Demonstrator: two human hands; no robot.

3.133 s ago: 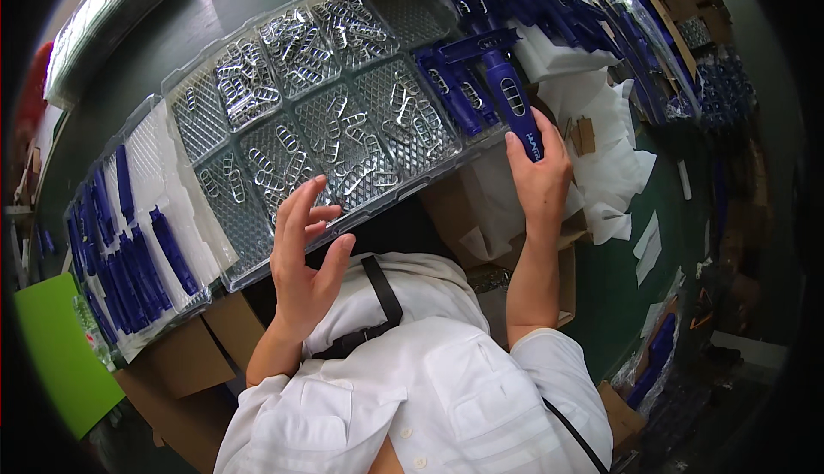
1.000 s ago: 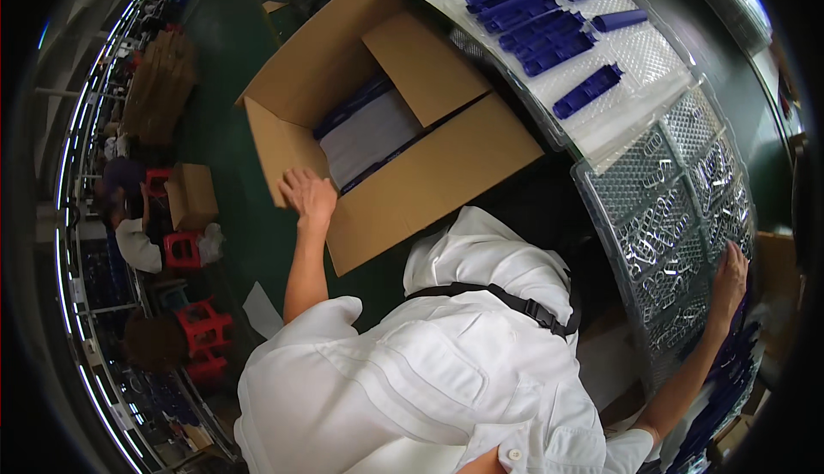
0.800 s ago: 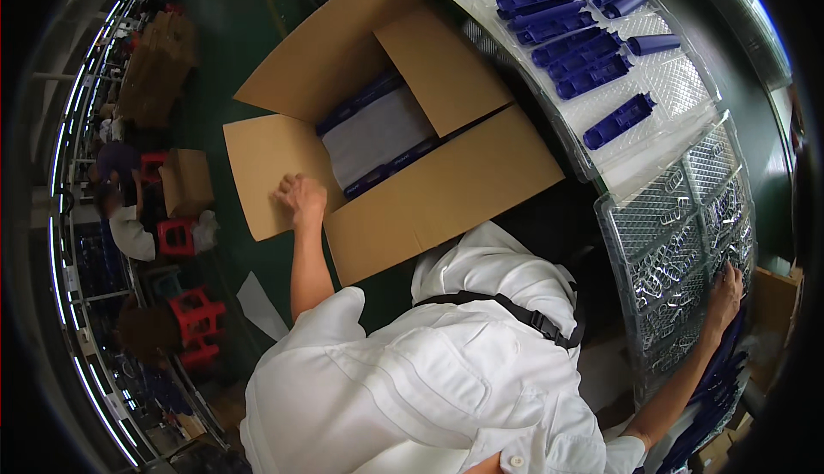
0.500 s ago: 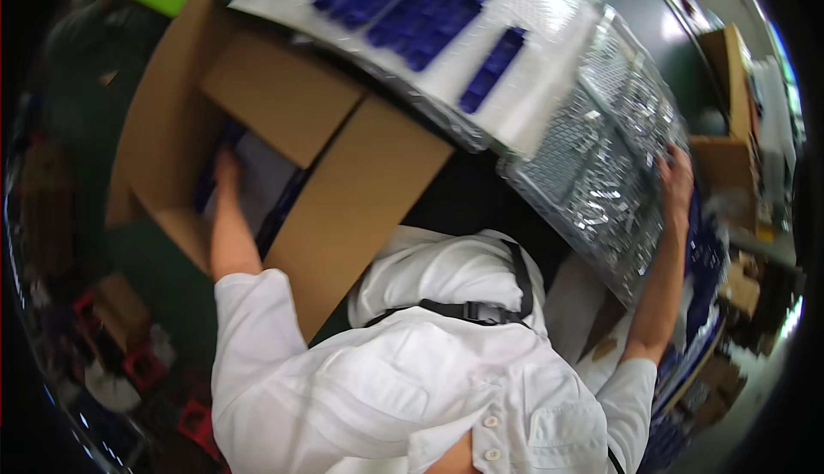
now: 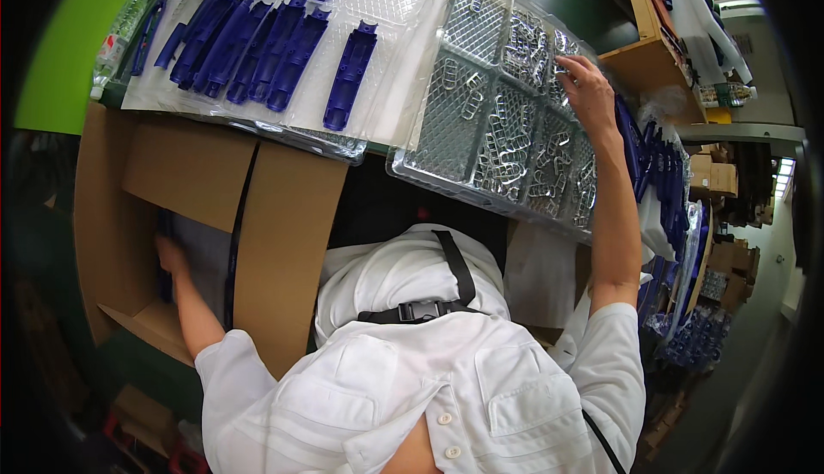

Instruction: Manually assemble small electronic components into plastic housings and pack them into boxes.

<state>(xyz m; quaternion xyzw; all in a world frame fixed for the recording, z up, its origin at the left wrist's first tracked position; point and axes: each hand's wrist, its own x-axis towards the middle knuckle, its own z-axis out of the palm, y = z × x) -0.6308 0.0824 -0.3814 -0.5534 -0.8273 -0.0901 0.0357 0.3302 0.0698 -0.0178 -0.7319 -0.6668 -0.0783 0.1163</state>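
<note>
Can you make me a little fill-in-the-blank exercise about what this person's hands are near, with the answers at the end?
1. The left hand is inside an open box made of ____.
2. The right hand is at a clear tray whose metal clips are ____ in colour.
3. The plastic parts on the white sheet are dark ____.
4. The person's shirt is ____.

Missing words: cardboard; silver; blue; white.

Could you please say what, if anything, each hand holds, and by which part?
I cannot tell: the left hand is at boxed blue parts, the right hand at metal clips.
</note>
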